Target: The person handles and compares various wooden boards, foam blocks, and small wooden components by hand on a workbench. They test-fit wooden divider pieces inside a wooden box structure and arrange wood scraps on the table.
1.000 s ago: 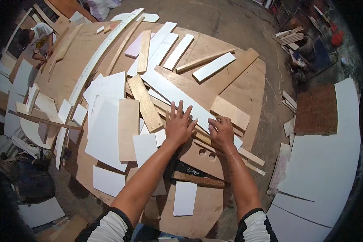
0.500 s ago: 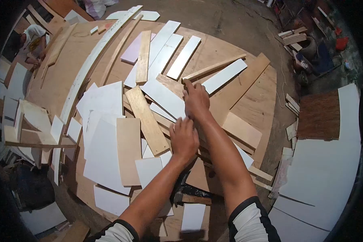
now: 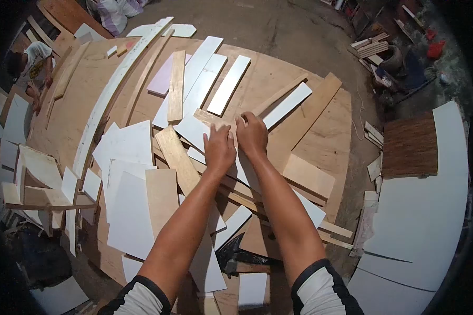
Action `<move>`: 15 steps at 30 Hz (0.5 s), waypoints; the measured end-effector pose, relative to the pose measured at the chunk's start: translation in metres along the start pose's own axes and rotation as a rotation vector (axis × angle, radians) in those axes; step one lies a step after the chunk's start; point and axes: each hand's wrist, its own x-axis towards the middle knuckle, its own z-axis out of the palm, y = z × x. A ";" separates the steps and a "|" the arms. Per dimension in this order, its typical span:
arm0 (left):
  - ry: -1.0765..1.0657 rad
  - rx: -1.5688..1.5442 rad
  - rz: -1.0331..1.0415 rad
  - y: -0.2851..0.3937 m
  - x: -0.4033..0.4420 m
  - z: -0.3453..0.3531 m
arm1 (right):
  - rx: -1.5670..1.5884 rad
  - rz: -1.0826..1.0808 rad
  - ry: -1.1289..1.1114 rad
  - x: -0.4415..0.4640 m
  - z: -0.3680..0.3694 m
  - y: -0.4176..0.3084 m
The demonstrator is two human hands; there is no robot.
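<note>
My left hand [image 3: 219,151] lies with fingers apart over a white board [image 3: 192,128] among the overlapping pieces in the middle of the worktable. Just right of it, my right hand [image 3: 253,135] has curled fingers by the near ends of a thin wooden strip [image 3: 281,94] and a narrow white board [image 3: 289,105]. What those fingers hold, if anything, is hidden. Left of my left hand, a pale wooden plank [image 3: 177,157] lies across other boards. A hammer [image 3: 251,268] rests on dark plastic between my forearms.
White panels [image 3: 129,199] pile up on the left of the plywood table [image 3: 278,65]. A long curved strip [image 3: 108,94] crosses its far left. Another person [image 3: 34,68] crouches at the upper left. Large white sheets [image 3: 415,226] stand at the right.
My left hand has moved forward and left, its fingers now spread. My right hand has shifted slightly nearer to me. The view has tilted a little, so the boards appear lower and further left.
</note>
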 end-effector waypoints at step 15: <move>-0.379 -1.318 -0.597 0.084 -0.128 -0.065 | 0.945 0.451 -0.456 -0.303 -0.174 0.035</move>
